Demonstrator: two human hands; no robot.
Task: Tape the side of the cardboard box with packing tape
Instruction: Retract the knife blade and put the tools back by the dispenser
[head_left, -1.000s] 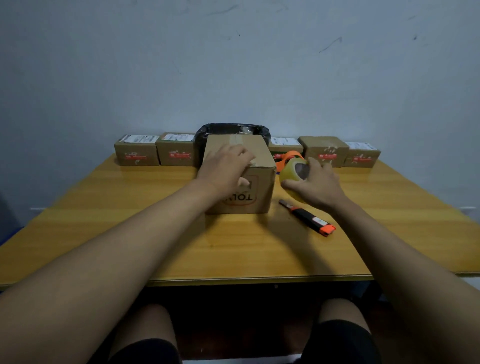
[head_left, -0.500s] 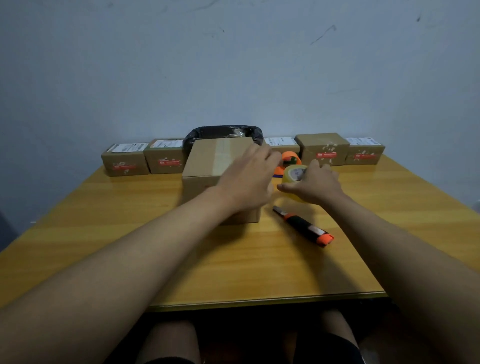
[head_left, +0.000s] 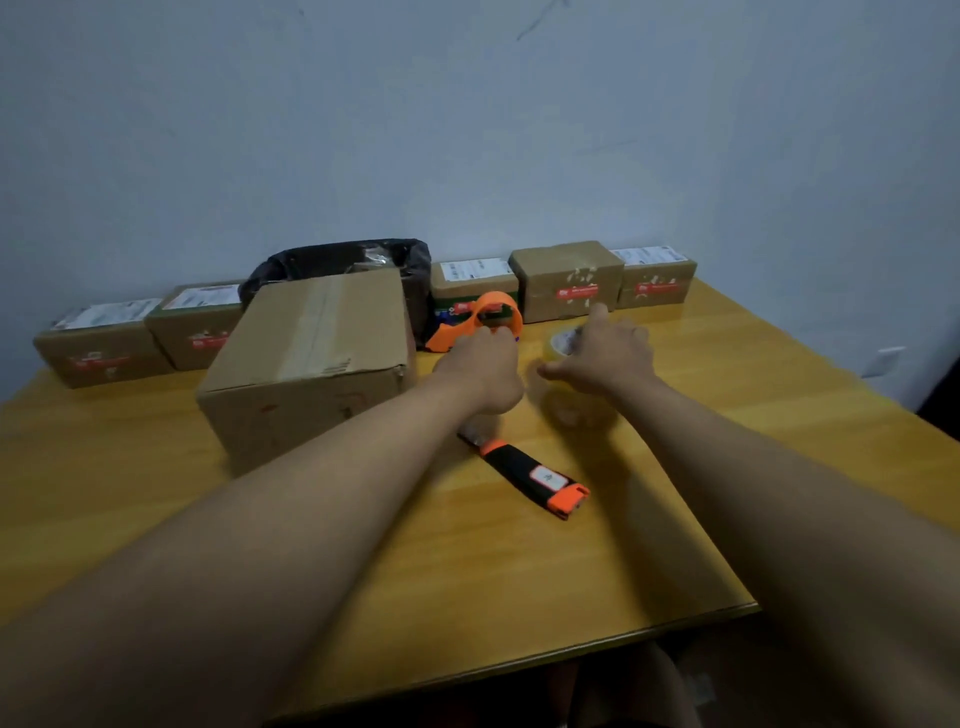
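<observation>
Change since earlier frame: the left hand (head_left: 480, 371) is no longer resting on the cardboard box (head_left: 311, 358); it is now lying off the box's right side, at 3 o'clock of it. The box face with red lettering is no longer showing toward the camera; a plain face is showing, with a taped seam running across the top.

Left hand: fingers are curling inward close to the orange tape dispenser (head_left: 480, 322), which is sitting at 12 o'clock of the hand. Whether the fingers are gripping the dispenser or only touching it cannot be told; motion blur is obscuring the contact.

Right hand (head_left: 605, 356): fingers are extending forward and looking relaxed, reaching over the roll of packing tape (head_left: 563, 343). The hand is overlapping the roll; a firm grasp is not showing.

Cardboard box: standing on the wooden table (head_left: 363, 545), at 9 o'clock of both hands, in front of a black-lined bin (head_left: 343, 260).

Utility knife (head_left: 530, 475): lying on the table at 6 o'clock of the hands, untouched.

Small parcels (head_left: 569, 280): lining the far table edge against the wall.
</observation>
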